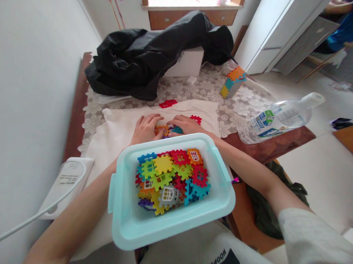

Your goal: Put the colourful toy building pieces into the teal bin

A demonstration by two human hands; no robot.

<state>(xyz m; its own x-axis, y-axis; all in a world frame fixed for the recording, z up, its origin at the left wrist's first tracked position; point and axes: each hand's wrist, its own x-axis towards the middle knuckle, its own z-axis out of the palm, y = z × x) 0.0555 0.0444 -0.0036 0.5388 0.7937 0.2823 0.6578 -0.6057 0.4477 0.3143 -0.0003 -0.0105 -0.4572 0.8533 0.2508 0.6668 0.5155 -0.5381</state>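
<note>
On the white cloth beyond a light-blue bin, my left hand grips an orange interlocking plastic tile between fingers and thumb. Close beside it, my right hand curls around a teal tile. Bits of purple show between the two; whether these pieces are joined I cannot tell. A red tile lies just past my right hand, and red tiles rest farther back at the cloth's edge. The bin holds many mixed tiles, including a yellow one and a grey one with a white window.
A box-shaped tile build stands at the back right. A large clear bottle is at the table's right edge. Black fabric drapes over a white box. A white device with a cord sits left. Another person is far right.
</note>
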